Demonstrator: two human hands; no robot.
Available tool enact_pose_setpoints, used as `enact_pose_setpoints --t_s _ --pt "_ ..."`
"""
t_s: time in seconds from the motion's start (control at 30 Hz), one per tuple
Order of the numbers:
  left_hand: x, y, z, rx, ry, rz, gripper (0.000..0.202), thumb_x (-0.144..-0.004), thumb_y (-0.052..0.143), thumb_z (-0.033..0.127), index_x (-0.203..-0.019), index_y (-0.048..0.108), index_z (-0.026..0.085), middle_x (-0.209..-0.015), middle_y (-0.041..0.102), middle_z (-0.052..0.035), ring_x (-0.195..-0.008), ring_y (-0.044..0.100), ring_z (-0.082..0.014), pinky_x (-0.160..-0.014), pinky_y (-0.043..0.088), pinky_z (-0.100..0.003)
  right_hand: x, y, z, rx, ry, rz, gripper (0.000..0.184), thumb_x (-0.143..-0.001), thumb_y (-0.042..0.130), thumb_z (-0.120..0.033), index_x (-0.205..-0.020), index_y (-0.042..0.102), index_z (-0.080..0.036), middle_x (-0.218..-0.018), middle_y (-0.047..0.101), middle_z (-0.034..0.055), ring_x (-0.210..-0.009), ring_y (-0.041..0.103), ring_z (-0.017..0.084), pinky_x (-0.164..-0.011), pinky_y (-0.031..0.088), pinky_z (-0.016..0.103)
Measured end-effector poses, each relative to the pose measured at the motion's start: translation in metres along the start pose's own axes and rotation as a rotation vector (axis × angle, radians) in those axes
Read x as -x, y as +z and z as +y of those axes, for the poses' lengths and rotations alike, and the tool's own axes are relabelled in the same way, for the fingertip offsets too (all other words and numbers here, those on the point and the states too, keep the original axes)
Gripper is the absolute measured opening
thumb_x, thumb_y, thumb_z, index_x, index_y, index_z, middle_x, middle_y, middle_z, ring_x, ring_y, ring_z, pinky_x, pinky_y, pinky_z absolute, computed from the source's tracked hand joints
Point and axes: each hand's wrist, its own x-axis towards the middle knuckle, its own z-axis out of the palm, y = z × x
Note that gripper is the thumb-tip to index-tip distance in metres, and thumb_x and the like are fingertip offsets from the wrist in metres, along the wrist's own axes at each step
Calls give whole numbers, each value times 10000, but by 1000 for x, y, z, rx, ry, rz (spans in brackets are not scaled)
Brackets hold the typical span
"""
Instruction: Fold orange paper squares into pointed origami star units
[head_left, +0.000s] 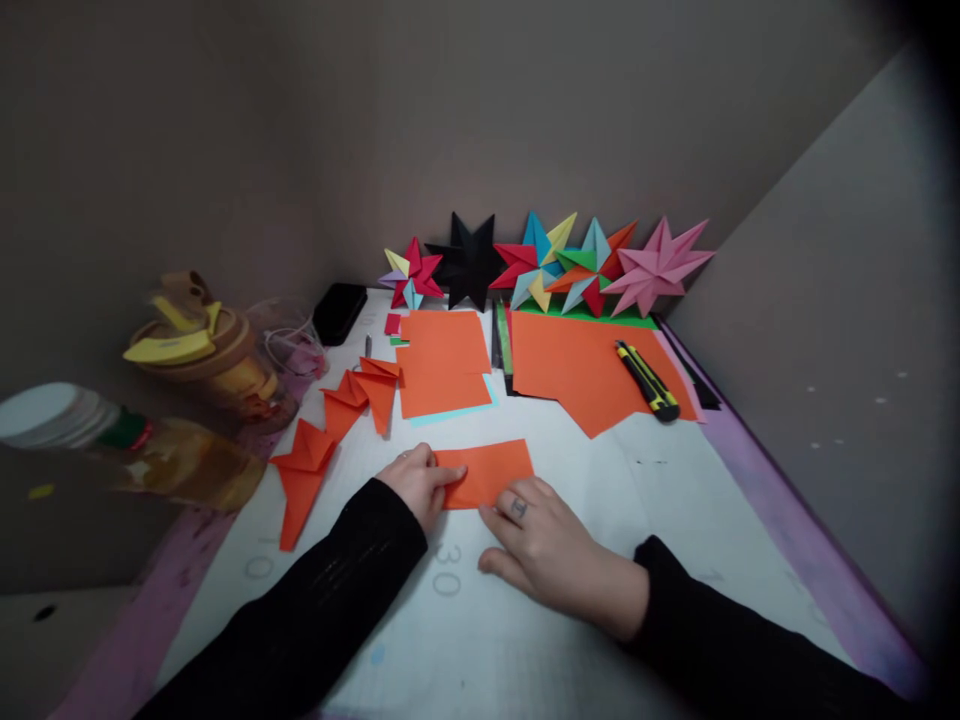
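Observation:
A folded sheet of orange paper (491, 465) lies in front of me as a wide rectangle. My left hand (416, 483) holds its left end, index finger stretched over the top and the other fingers curled. On the lower right part of the paper, the fingers of my right hand (536, 535) rest near the bottom edge, with the thumb spread apart on the table side. A ring sits on a right finger. To the left are folded orange pieces: one nearest me (304, 475) and others farther back (360, 395).
Behind the paper lie a stack of orange squares (442, 365) and larger orange sheets (570, 360) bearing a yellow-black utility knife (647, 380). Paper stars (540, 262) lean on the wall. At left stand a bottle (187, 455), a lidded cup (232, 365) and a black phone (340, 312).

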Motion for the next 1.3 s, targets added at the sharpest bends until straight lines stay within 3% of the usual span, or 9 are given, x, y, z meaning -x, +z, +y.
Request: enact_pose_setpoints --t_s 0.2,0.4,0.63,0.8,0.9,1.0,1.17,1.23,1.3 --pt "0 -2 2 37 -15 -10 350 -825 461 207 -1086 668 315 -766 468 -23 -690 505 -152 -647 405 -270 -10 11 -12 -1 -25 -84 574 -779 592 -533 -1187 556 -131 -862 585 106 -820 462 250 -733 391 391" --pt "-1 -3 -5 53 30 -19 394 -805 450 175 -1110 653 321 -747 470 -12 -666 509 -135 -620 403 -249 -34 12 -26 -15 -28 -235 487 -761 553 -618 -989 637 -195 -855 602 89 -842 502 249 -721 374 362" --pt "0 -1 -14 41 99 -25 365 -840 452 239 -1153 622 321 -749 476 -8 -654 495 -126 -619 394 -235 -12 1 -18 48 38 -188 515 -806 582 -485 -1186 553 -138 -825 659 102 -784 572 248 -694 382 357" --pt "0 0 -20 18 168 -71 444 -783 552 351 -1222 571 288 -814 489 -20 -725 516 -159 -678 408 -270 2 -20 -12 189 260 -296 310 -792 610 -402 -858 675 -106 -647 665 117 -582 602 219 -562 380 315" --pt "0 1 -25 -1 181 -85 478 -774 564 385 -1245 544 306 -835 488 -15 -736 510 -161 -680 405 -271 -3 -35 -10 224 331 -387 298 -771 623 -413 -659 664 -140 -579 650 118 -527 607 226 -505 362 303" --pt "-2 2 -28 -13 181 -82 443 -805 531 385 -1241 545 308 -829 489 -15 -733 509 -158 -685 407 -271 -9 -41 -6 239 374 -462 325 -763 624 -416 -580 659 -150 -578 658 128 -512 614 239 -485 353 302" --pt "4 4 -13 -210 162 -29 349 -861 477 367 -1182 594 297 -818 500 -38 -749 494 -179 -672 403 -281 -6 -34 2 207 406 -375 332 -735 655 -429 -557 647 -150 -572 648 114 -514 597 209 -517 359 297" --pt "11 7 0 -330 178 9 304 -881 448 277 -1132 612 331 -802 497 -36 -746 476 -179 -643 386 -273 -4 -31 5 170 400 -298 333 -744 655 -408 -537 627 -149 -545 624 106 -532 590 206 -536 358 302" --pt "17 11 12 -375 292 4 372 -869 429 158 -1163 575 334 -805 504 -38 -746 475 -179 -638 382 -275 -4 -28 9 170 386 -237 327 -766 636 -376 -535 617 -145 -539 610 109 -543 581 215 -542 350 313"
